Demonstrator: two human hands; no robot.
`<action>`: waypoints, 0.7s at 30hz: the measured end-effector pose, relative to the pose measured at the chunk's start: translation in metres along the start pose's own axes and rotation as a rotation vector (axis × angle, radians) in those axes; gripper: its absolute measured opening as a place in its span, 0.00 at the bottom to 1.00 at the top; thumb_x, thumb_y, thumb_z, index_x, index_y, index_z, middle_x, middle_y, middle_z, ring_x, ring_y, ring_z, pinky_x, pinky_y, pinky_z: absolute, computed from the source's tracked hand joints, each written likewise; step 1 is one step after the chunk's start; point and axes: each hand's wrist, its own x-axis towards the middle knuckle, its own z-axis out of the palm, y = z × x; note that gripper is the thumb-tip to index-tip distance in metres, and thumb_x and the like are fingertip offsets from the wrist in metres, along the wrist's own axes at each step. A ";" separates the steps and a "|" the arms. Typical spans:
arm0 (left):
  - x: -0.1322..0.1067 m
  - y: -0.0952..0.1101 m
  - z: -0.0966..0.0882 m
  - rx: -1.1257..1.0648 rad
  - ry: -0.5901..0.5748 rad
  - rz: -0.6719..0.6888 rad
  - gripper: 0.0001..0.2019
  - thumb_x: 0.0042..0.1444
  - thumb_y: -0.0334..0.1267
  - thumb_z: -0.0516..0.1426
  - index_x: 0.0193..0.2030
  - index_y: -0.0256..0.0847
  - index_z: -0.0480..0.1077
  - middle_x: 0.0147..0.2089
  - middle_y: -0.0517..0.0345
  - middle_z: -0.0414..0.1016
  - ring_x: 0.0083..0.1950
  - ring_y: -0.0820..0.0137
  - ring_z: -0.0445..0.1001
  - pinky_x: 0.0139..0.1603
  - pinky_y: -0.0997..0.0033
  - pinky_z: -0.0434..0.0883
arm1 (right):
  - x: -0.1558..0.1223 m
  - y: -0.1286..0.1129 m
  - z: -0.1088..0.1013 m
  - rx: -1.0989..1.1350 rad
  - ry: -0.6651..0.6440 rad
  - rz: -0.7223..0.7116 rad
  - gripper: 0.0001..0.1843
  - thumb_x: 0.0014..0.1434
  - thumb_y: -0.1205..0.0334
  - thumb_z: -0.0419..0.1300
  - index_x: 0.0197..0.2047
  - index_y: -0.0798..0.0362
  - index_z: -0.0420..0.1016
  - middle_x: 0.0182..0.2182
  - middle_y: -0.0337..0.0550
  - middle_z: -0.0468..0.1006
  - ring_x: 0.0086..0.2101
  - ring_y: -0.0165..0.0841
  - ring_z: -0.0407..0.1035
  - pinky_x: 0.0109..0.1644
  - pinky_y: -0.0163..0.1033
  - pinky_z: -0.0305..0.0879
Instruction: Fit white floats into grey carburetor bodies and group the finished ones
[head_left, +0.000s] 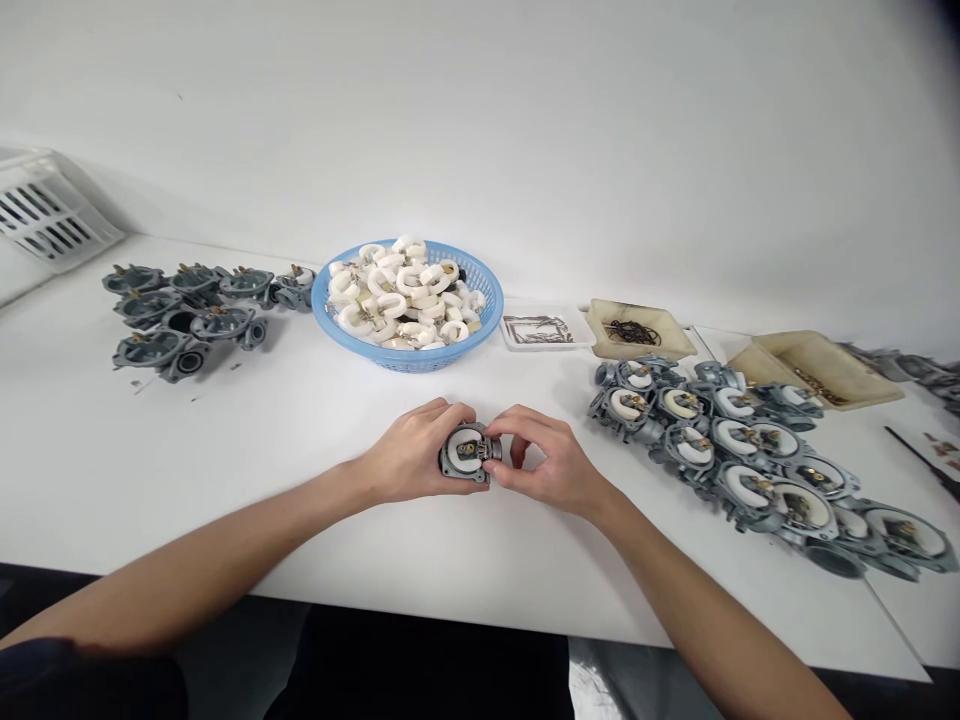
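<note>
Carburettor point(466, 452) rests on the tabletop point(300, 430) near the front edge, about midway along, between both grips. Left grip point(414, 458) is clenched round its left side, fingers curled over the top. Right grip point(546, 465) pinches its right side with thumb and fingertips, on a detail too small to make out.

It looks like cast metal: stiff, hard-edged, probably weighty for its bulk and not slippery. The white float set in its open face looks light and likely delicate at its hinge, so the grey flange and body seem the safer places to take hold.

Toward the back edge stands a blue basket point(489, 290) of white rings. Similar bodies lie in a right heap point(750, 450) toward the right edge and a left heap point(187, 315) toward the back left corner.
</note>
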 end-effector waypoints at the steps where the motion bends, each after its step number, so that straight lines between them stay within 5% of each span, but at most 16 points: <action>1: 0.000 0.000 0.000 0.001 0.001 0.000 0.27 0.50 0.54 0.70 0.47 0.44 0.63 0.40 0.58 0.72 0.40 0.61 0.72 0.37 0.64 0.68 | 0.000 0.000 0.000 -0.002 -0.001 -0.003 0.15 0.60 0.65 0.69 0.50 0.47 0.76 0.43 0.40 0.76 0.26 0.25 0.68 0.37 0.37 0.73; 21: 0.000 0.001 0.000 0.010 -0.004 0.000 0.27 0.50 0.54 0.69 0.47 0.45 0.62 0.40 0.58 0.73 0.40 0.61 0.73 0.37 0.64 0.68 | 0.000 -0.001 -0.001 -0.005 -0.007 -0.006 0.15 0.60 0.65 0.69 0.50 0.47 0.76 0.42 0.41 0.76 0.26 0.25 0.68 0.35 0.37 0.74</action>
